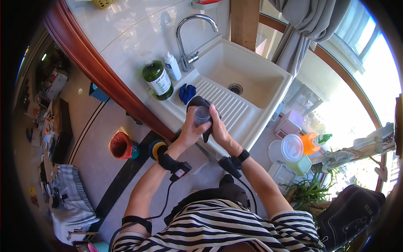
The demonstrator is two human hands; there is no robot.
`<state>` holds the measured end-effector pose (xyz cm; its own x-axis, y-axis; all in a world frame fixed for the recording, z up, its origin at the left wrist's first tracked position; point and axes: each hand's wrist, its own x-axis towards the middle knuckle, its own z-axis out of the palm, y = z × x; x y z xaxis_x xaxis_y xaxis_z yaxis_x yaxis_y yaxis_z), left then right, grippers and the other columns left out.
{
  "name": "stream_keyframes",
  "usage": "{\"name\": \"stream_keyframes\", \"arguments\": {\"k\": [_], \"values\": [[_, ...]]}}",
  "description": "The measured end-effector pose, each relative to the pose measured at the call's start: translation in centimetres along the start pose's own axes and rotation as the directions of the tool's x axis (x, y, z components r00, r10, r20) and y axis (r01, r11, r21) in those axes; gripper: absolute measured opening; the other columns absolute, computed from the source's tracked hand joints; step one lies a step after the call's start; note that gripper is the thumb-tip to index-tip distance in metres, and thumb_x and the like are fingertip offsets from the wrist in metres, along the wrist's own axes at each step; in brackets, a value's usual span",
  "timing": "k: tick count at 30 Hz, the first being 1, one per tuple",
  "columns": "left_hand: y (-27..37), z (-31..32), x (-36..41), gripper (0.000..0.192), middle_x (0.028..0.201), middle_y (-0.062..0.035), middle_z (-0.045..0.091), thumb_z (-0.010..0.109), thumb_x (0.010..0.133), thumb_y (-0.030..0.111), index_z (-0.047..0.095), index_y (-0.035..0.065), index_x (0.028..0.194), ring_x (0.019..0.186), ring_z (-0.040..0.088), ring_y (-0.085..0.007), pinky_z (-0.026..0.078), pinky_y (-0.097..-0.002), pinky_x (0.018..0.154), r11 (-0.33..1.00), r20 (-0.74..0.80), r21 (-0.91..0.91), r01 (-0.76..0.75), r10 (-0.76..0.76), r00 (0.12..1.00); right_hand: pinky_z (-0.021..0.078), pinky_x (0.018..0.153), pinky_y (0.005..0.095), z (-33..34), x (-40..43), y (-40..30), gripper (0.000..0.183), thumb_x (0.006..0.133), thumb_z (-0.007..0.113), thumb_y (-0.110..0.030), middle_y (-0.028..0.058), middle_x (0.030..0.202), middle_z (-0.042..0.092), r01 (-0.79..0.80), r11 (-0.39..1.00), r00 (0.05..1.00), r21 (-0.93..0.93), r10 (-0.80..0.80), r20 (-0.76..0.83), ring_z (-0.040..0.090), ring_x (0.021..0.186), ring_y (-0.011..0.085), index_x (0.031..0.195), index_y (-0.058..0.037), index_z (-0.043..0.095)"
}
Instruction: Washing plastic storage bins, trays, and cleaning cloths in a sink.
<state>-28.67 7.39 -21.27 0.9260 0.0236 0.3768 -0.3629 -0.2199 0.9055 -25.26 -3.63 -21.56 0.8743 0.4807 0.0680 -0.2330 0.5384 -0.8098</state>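
Both hands meet over the ridged drainboard (220,105) of a cream sink (242,67). In my left hand (190,130) is a small clear plastic cup (201,115), its round end facing up at me, with the thumb across its side. My right hand (219,125) presses a dark grey cloth (199,101) against the cup. Part of the cloth hangs down between the hands, and some fingers are hidden behind it. A crumpled blue cloth (187,93) lies just beyond them on the sink's edge.
A green pump bottle (158,80) and a white bottle (173,66) stand left of the chrome faucet (185,41). On the floor are a red-lined bin (121,145) to the left and a lidded white bucket (285,149) beside an orange bottle (310,142) to the right.
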Motion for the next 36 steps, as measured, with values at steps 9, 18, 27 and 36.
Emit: {"name": "stream_keyframes", "arguments": {"k": [9,18,27,36], "values": [[-2.6,0.2,-0.8,0.052,0.110,-0.0081,0.043,0.051,0.085,0.042,0.032,0.0065,0.118,0.101,0.044,-0.0140,0.037,-0.0278,0.088,0.731,-0.033,-0.640,0.237,-0.334,0.942,0.0344,0.091,0.0306,0.5,-1.5,1.9,0.037,0.088,0.050,-0.023,0.0122,0.107,0.050,0.299,0.849,0.947,-0.435,-0.321,0.026,0.047,0.101,0.0230,0.115,0.0019,0.045],[0.2,-1.2,0.5,0.044,0.116,-0.0081,0.050,0.037,0.093,0.036,0.041,0.0033,0.121,0.105,0.048,-0.0161,0.038,-0.0297,0.091,0.731,0.185,-0.571,0.373,-0.328,0.926,0.0397,0.086,0.0347,-0.5,-3.8,1.5,0.035,0.084,0.058,-0.020,0.0109,0.101,0.057,0.189,0.785,0.975,-0.590,-0.224,0.014,0.052,0.096,0.0223,0.114,-0.0029,0.050],[0.7,2.3,-1.1,0.041,0.111,-0.0057,0.040,0.042,0.091,0.038,0.032,0.0071,0.117,0.102,0.041,-0.0135,0.035,-0.0267,0.089,0.921,-0.079,-0.314,0.229,-0.266,0.961,0.0393,0.083,0.0247,-0.2,-2.0,1.2,0.039,0.089,0.050,-0.026,0.0027,0.102,0.051,0.171,0.983,0.973,0.061,-0.158,-0.169,0.048,0.093,0.0120,0.117,-0.0001,0.046],[0.1,1.3,-1.5,0.041,0.111,-0.0104,0.041,0.050,0.089,0.026,0.031,0.0040,0.118,0.102,0.041,-0.0175,0.033,-0.0283,0.090,0.998,-0.160,0.066,-0.012,0.022,0.987,0.0463,0.067,0.0244,-2.3,-2.1,-3.1,0.027,0.088,0.053,-0.015,0.0026,0.090,0.059,0.094,0.993,0.968,-0.070,-0.108,-0.228,0.054,0.078,0.0101,0.109,0.0011,0.054]]}}
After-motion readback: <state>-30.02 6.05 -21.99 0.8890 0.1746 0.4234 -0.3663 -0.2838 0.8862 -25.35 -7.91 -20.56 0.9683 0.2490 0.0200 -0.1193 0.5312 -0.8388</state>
